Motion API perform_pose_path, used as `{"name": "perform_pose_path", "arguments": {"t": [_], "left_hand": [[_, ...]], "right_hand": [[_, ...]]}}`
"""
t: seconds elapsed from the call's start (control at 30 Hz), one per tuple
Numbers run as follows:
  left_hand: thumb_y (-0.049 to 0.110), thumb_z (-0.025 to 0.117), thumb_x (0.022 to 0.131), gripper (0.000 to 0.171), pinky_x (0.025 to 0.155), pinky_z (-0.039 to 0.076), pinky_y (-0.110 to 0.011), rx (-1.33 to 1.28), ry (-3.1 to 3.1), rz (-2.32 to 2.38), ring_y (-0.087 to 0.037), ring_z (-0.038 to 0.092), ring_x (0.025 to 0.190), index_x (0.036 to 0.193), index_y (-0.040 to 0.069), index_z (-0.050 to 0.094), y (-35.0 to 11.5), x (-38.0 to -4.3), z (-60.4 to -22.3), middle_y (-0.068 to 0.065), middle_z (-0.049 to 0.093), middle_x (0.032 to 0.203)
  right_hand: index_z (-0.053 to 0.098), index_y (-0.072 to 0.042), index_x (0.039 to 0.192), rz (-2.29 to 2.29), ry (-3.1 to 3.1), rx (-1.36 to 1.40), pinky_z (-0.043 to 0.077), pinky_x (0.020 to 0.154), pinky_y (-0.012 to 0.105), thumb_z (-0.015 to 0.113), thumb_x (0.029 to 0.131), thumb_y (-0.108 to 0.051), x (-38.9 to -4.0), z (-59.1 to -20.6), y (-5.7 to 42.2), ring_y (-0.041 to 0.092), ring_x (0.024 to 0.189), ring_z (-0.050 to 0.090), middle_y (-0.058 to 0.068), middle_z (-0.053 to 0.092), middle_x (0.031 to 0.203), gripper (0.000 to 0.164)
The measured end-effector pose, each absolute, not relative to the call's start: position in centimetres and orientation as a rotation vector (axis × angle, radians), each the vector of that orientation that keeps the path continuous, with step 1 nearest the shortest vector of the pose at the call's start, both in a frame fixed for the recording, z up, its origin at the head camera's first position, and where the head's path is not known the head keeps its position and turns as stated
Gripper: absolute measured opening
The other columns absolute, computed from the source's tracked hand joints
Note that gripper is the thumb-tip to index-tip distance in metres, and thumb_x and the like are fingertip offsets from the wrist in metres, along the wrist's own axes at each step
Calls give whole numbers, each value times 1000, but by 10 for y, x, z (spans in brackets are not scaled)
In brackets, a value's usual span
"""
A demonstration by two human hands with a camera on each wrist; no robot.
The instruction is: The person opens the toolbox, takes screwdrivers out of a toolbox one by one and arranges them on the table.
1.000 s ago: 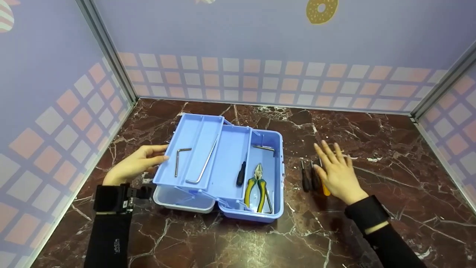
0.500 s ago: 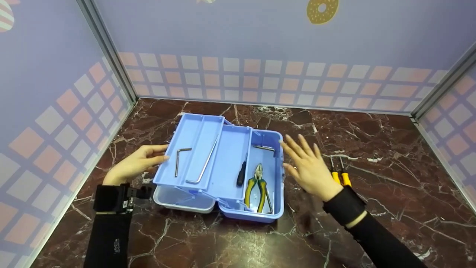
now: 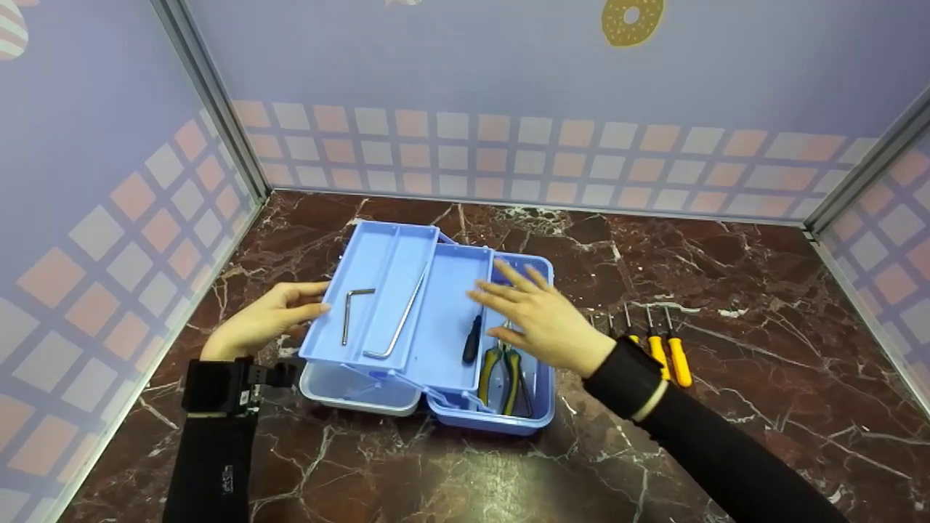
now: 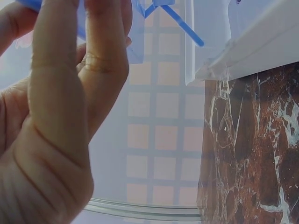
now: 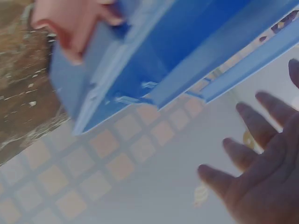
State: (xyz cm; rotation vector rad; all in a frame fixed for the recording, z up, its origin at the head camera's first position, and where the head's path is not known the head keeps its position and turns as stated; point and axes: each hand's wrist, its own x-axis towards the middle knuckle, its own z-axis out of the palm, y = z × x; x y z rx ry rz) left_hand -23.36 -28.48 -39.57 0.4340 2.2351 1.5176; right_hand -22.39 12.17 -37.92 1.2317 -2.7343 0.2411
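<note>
A light blue cantilever toolbox [image 3: 450,290] stands unfolded on the table. At its left side my left hand [image 3: 265,319] grips the edge of the top tray, thumb toward the near side; the left wrist view shows these fingers [image 4: 56,70] up against blue plastic. A short hex key [image 3: 346,323] and a longer hex key [image 3: 404,319] lie in that tray. The lower tray has a black-handled screwdriver [image 3: 471,343]. My right hand [image 3: 541,323], fingers spread and holding nothing, hovers over the box's right side, partly covering the pliers [image 3: 513,385] in the base.
To the right of the box, several screwdrivers lie side by side, including yellow-handled screwdrivers [image 3: 679,363]; my right wrist hides part of the row. A clear lid [image 3: 360,399] sits folded out at the left. Patterned panels [image 3: 538,160] enclose the dark marble table [image 3: 349,472].
My right hand has swept left from above the screwdrivers to over the toolbox, uncovering the yellow handles. The left hand keeps its place at the tray edge.
</note>
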Motion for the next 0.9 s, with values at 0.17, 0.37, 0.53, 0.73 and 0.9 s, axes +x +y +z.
{"name": "perform_pose_path", "arguments": {"t": [0.17,0.37,0.53,0.73,0.9], "left_hand": [[15,53,102,59,88,60,-30,439,2225,1530,-6,68,98,149,-10,29,-284,-234,-393,-35,49,139],[16,53,102,60,89,59,-30,433,2236,1516,-6,68,99,150,-10,28,-283,-235,-393,-34,49,140],[18,54,102,61,92,58,-27,430,2259,1489,-4,67,101,150,-9,29,-284,-235,-394,-32,47,143],[17,53,102,61,90,58,-27,436,2258,1506,-4,67,99,150,-10,28,-285,-235,-395,-33,48,141],[15,52,102,60,91,59,-29,444,2214,1533,-5,67,102,150,-11,27,-285,-234,-396,-35,44,144]], "right_hand": [[59,-20,137,116,-2572,1381,31,119,55,66,93,-31,-222,-377,106,30,143,40,1,62,138,46],[72,-23,120,-40,-2457,1456,46,110,45,77,84,-23,-222,-373,97,24,135,52,-7,71,123,36],[77,-23,106,-84,-2384,1550,51,103,38,80,79,-16,-227,-369,91,21,125,59,-9,75,112,28],[78,-24,91,-210,-2352,1649,55,87,30,80,77,-14,-231,-361,76,15,98,66,-9,76,94,17],[76,-27,79,-411,-2295,1666,53,70,25,77,78,-24,-228,-358,60,12,75,62,-9,73,77,3]]}}
